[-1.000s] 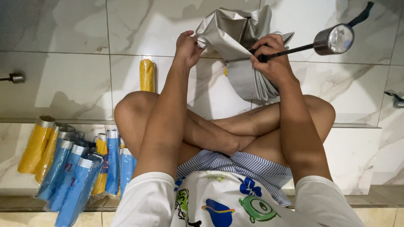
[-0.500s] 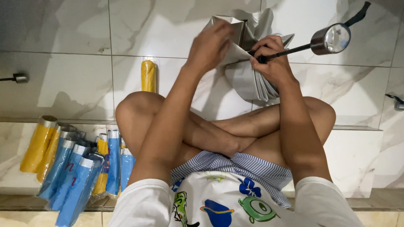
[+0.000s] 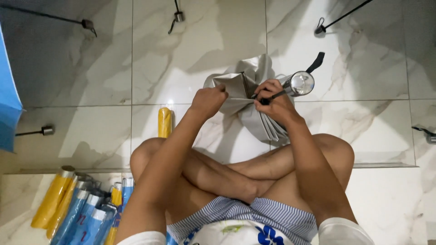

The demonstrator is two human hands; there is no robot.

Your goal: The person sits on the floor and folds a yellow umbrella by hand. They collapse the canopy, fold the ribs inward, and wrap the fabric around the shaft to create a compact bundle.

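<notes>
I sit cross-legged on a marble tile floor with a grey folding umbrella held out over my knees. My left hand pinches a fold of its grey canopy on the left side. Around the umbrella's dark shaft, next to the silver handle with its black wrist strap, my right hand is closed. The folded grey panels hang down below my right hand.
Several folded umbrellas in yellow and blue sleeves lie in a pile at lower left. One yellow folded umbrella lies beside my left knee. An open blue umbrella's edge shows at far left. Umbrella handles and shafts lie farther out on the floor.
The view has tilted, so the umbrella now sits lower in the picture. My left hand slid from the canopy's top to a fold on its left side. My right hand kept its hold.
</notes>
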